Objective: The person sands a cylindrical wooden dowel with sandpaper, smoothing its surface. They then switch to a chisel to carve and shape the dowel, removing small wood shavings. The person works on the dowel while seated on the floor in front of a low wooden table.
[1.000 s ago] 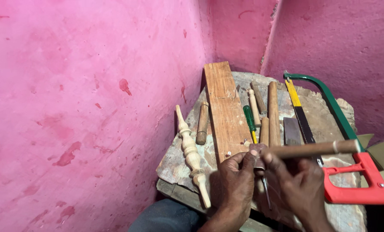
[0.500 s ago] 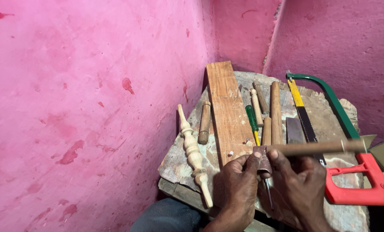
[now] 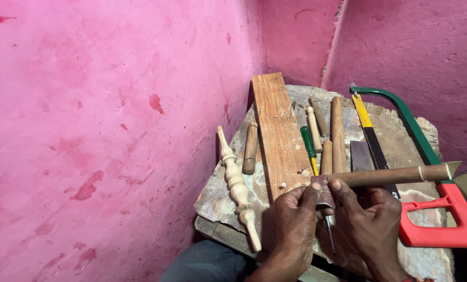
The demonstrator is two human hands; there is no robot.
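Observation:
My left hand point(image 3: 291, 224) and my right hand point(image 3: 366, 222) meet over the front of a rough stone slab point(image 3: 220, 196). Both pinch a small reddish-brown piece point(image 3: 324, 194) wrapped around the near end of a brown wooden rod point(image 3: 395, 175). The rod runs to the right and ends near a pale pointed tip. A thin metal pin point(image 3: 330, 235) hangs down between the hands.
On the slab lie a pale turned spindle point(image 3: 236, 183), a short dowel point(image 3: 250, 148), a long wooden plank point(image 3: 278, 130), a green-handled screwdriver point(image 3: 307, 141), several round sticks point(image 3: 337, 130), a flat blade point(image 3: 359, 155) and a green hacksaw with a red handle point(image 3: 442, 222). Pink walls stand close on the left and behind.
The view has shifted slightly; my hands stay together on the rod's end, with my fingers moving a little on the small piece.

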